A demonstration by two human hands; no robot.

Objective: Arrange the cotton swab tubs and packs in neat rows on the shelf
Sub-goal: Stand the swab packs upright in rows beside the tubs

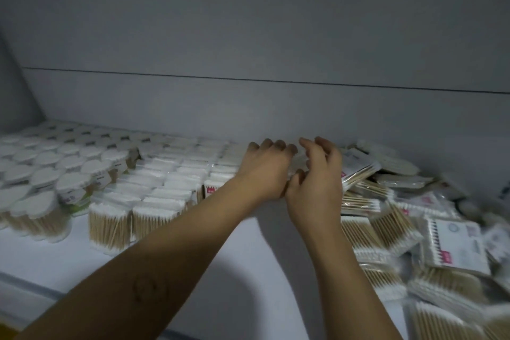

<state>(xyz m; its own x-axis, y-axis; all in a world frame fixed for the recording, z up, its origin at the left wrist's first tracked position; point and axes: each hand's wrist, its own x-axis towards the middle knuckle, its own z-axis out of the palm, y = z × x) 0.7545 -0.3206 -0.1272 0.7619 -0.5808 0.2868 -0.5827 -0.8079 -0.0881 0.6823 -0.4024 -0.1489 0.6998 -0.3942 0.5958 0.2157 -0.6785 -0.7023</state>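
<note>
Two hands hold one clear pack (299, 162), left grip (265, 171) curled over it, right grip (317, 174) pinching it, beside neat rows (165, 188) on the shelf (242, 262).

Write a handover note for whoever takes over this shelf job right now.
Hands: left hand and right hand together grip one cotton swab pack at the right end of the pack rows.
Done: tubs stand in rows at left; upright packs are in rows beside them.
Left: seat this pack, then row up the loose pile of packs on the right of the shelf.
</note>
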